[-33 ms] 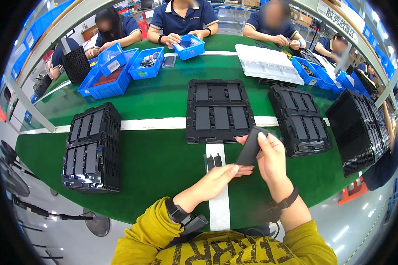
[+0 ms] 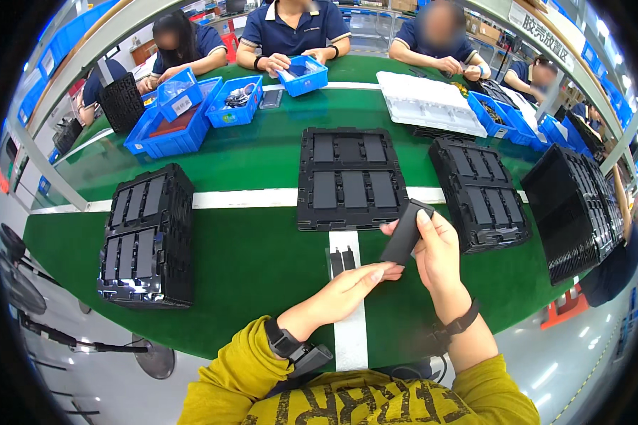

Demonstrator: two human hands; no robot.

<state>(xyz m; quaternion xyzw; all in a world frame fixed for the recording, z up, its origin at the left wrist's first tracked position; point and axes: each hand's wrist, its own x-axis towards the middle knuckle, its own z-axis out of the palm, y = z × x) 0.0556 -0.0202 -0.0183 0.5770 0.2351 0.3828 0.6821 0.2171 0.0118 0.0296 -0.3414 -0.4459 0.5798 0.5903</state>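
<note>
The right hand (image 2: 439, 255) was closed around a flat black part (image 2: 404, 234), thumb along one long edge and fingers behind the other, so that the part stood tilted in the air with its broad face turned up toward the person. Held that way, the face could be looked over and reached from below. The left hand (image 2: 351, 290) was half open and gripped nothing; its fingertips came up under the lower end of the part, touching it or nearly so, as if to steady or turn it. Both wrists wore dark bands, and the sleeves were yellow.

The part hung just above the green table (image 2: 248, 262), over the white stripe (image 2: 351, 333) that ran toward the person. Beside the left fingertips, on that stripe, lay a small black piece (image 2: 342, 261), apart from both hands.

Directly beyond the hands sat a black tray (image 2: 351, 177) with flat inserts in its pockets, close enough to reach without leaning. A stack of black trays (image 2: 147, 237) stood well to the left, another tray stack (image 2: 480, 191) just to the right, and further black trays (image 2: 571, 209) leaned at the far right.

Across the table, other people in dark blue shirts worked over blue bins (image 2: 191, 113) and a white tray (image 2: 429, 103).
</note>
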